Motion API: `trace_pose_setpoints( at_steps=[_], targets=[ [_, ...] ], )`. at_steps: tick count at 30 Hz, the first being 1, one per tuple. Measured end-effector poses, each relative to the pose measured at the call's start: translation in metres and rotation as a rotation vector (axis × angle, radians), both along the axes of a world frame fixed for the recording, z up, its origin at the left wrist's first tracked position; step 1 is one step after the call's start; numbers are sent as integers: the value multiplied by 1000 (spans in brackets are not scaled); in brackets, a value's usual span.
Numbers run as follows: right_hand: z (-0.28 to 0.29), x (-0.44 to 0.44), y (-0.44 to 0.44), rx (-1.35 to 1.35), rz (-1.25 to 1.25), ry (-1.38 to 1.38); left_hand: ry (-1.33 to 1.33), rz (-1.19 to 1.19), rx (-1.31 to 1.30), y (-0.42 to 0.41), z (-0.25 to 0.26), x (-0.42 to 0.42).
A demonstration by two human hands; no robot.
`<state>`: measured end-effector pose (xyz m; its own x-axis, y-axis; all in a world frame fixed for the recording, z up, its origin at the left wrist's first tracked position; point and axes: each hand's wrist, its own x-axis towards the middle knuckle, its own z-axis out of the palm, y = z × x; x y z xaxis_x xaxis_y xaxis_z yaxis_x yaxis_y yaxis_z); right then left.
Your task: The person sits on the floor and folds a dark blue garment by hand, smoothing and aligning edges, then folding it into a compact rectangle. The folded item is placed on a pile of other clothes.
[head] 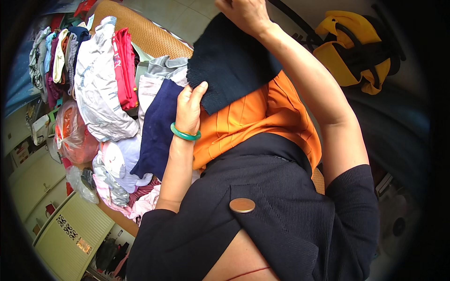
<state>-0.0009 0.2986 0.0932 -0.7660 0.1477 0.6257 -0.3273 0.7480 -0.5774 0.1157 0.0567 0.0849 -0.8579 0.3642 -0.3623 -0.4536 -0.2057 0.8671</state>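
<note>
A dark navy cloth garment [233,66] with a frayed-looking edge is spread over my lap, above orange pleated fabric [239,117]. My left hand [190,107], with a green bangle at the wrist, pinches the garment's lower left corner between thumb and fingers. My right hand [244,14] is raised at the top edge of the picture, over the garment's upper part; its fingers are partly cut off, so its hold cannot be told. A blue-purple cloth [156,121] lies beside my left forearm.
To the left lie a white printed garment [100,84], folded red clothing [124,70], a row of folded clothes [58,59] and a tied plastic bag [75,133]. A woven mat [140,31] lies beyond them. A yellow and black bag [355,52] is at the upper right.
</note>
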Motion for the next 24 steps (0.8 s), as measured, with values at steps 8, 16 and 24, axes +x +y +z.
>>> trace_pose_setpoints(
  at_steps=[8,16,24],
  targets=[
    [2,-2,6,-99,46,19,-88,-342,-119,-21,4,-4],
    [20,153,-53,-569,243,-488,3,-286,-109,-17,13,1],
    [31,169,-67,-419,243,-402,318,-247,-339,-13,35,10]
  ],
)
